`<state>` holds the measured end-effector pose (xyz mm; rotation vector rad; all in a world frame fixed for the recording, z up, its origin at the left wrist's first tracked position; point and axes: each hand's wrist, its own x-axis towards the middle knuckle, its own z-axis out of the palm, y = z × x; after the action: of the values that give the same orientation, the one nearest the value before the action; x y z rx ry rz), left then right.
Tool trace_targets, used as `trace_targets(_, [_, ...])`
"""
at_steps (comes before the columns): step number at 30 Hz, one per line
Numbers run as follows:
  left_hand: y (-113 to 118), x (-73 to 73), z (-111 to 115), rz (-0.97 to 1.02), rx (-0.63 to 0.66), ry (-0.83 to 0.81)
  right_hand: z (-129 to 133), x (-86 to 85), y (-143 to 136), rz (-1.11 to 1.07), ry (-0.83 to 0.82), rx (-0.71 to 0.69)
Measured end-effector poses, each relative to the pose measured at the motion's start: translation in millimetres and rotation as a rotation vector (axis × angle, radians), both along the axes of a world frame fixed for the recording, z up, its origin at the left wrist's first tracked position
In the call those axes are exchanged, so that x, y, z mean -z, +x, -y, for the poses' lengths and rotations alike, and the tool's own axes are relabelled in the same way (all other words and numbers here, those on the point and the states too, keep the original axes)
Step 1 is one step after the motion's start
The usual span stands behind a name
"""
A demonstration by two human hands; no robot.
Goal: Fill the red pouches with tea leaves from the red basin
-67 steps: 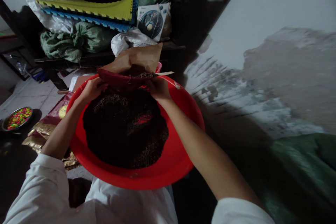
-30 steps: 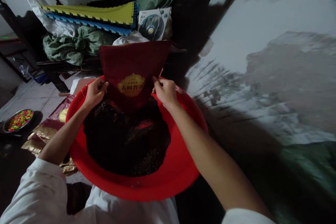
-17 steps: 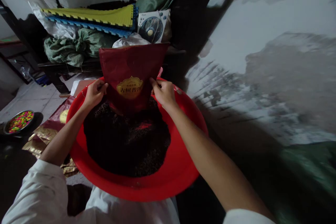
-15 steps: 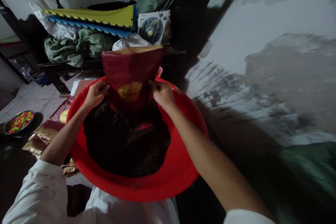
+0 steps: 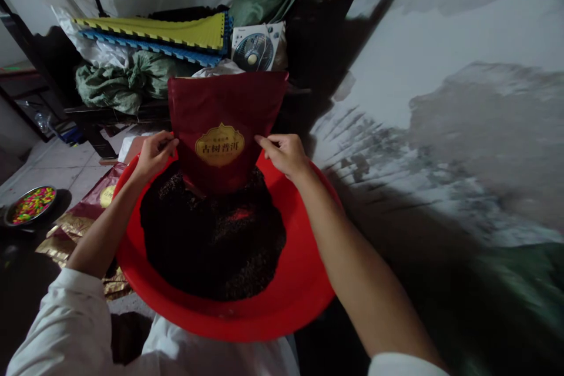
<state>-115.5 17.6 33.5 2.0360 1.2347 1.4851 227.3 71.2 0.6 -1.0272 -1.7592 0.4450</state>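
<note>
A dark red bag [image 5: 224, 103] with a gold label stands upright at the far side of a big red basin [image 5: 304, 282]. Dark loose material [image 5: 189, 247] fills much of the basin, and the bag's bottom rests on it. My left hand [image 5: 155, 155] pinches the bag's left edge between thumb and fingers. On the opposite edge, my right hand [image 5: 284, 154] grips the bag the same way. The front of the bag faces me, and its inside is hidden from view.
Left of the basin lie more red and gold bags [image 5: 83, 211] and a metal bowl of colourful pieces [image 5: 33, 205]. Behind are yellow and blue foam mats [image 5: 154, 32], green sacks [image 5: 123, 79] and a fan [image 5: 254, 50]. A stained wall [image 5: 476, 129] rises at the right.
The bag has turned more upright, so its gold label now shows fully and its open top no longer does. My right hand has moved slightly right and up.
</note>
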Motion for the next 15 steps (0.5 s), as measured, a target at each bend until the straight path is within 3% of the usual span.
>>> trace_targets(3, [-4.1, -0.6, 1.5, 0.035, 0.048, -0.039, -1.5, -0.7, 0.7, -0.067, 0.014, -0.091])
trace_targets(8, [-3.0, -5.2, 10.3, -0.108, 0.288, -0.187, 3.0, 4.0, -9.4, -0.175, -0.131, -0.287])
trace_targets(12, [13.6, -4.4, 18.8, -0.086, 0.405, -0.130, 14.5, 7.1, -14.8, -0.221, -0.229, -0.377])
trace_targets(15, [32.1, -0.6, 30.0, -0.007, 0.406, -0.079, 23.6, 10.4, -18.1, -0.248, -0.294, -0.412])
